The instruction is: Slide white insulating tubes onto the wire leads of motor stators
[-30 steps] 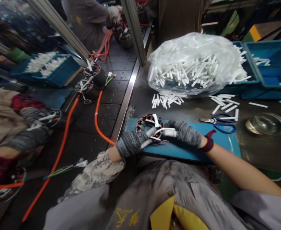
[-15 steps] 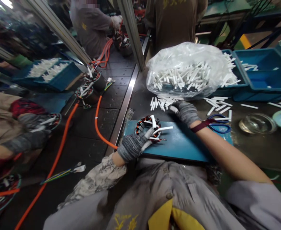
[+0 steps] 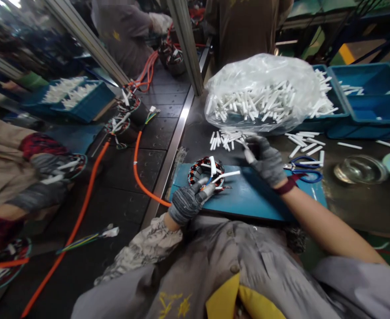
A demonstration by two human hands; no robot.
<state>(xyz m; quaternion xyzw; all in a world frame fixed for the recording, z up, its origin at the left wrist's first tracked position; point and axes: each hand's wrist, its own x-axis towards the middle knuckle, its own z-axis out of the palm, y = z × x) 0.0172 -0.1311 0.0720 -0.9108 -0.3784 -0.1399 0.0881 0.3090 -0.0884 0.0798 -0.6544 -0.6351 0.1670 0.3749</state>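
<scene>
A ring-shaped motor stator (image 3: pixel 192 176) with black and orange windings lies on a blue mat (image 3: pixel 248 201). White sleeves (image 3: pixel 226 175) stick out from its wires. My left hand (image 3: pixel 188 203), in a grey glove with pale fingertips, grips the near right side of the stator and its leads. To the right, my gloved right hand (image 3: pixel 266 161) is raised above the mat's far edge, thumb and fingers pinched on what looks like a short white sleeve (image 3: pixel 244 144). Loose white sleeves (image 3: pixel 226 138) lie just beyond these fingertips.
A clear plastic bag (image 3: pixel 264 68) full of white sleeves stands behind, beside blue bins (image 3: pixel 367 113). Blue-handled scissors (image 3: pixel 309 176) and a glass bowl (image 3: pixel 359 170) lie right. Leftward, an orange cable (image 3: pixel 93 188) crosses the dark conveyor; a co-worker's gloved hands (image 3: pixel 44 195) hold another stator.
My right hand has drawn back slightly rightward from the loose sleeves, its fingertips now showing. My left hand has shifted a little right on the stator. The scissors are more visible.
</scene>
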